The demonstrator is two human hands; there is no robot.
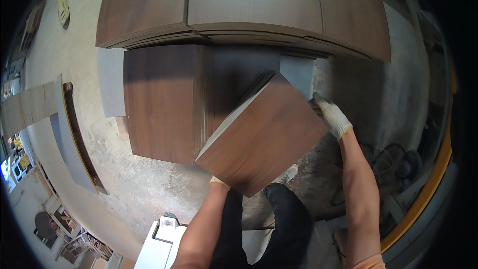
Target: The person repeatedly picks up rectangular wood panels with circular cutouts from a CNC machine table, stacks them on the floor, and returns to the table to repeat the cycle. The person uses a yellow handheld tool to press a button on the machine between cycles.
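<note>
A small stack of brown wood-grain boards [269, 129] is held up at a slant in front of me, corner towards my legs. My right hand [331, 114], in a white knit glove, grips the stack's right edge with its fingers bent around it. Of my left hand [219, 183], only the glove's cuff and a bit of the glove show. The rest is hidden under the stack's lower left edge, where it supports the boards. Directly left of them stands a taller pile of similar boards [162, 104], and a darker board surface [244, 65] lies partly behind the held stack.
Large stacked brown panels [254, 0] span the far side. A grey sheet [110, 82] shows beside the left pile. Further left, a long dark-edged panel [74, 134] leans near the concrete floor [154, 184]. At right are coiled hoses [393, 164] and a yellow rail [423, 209].
</note>
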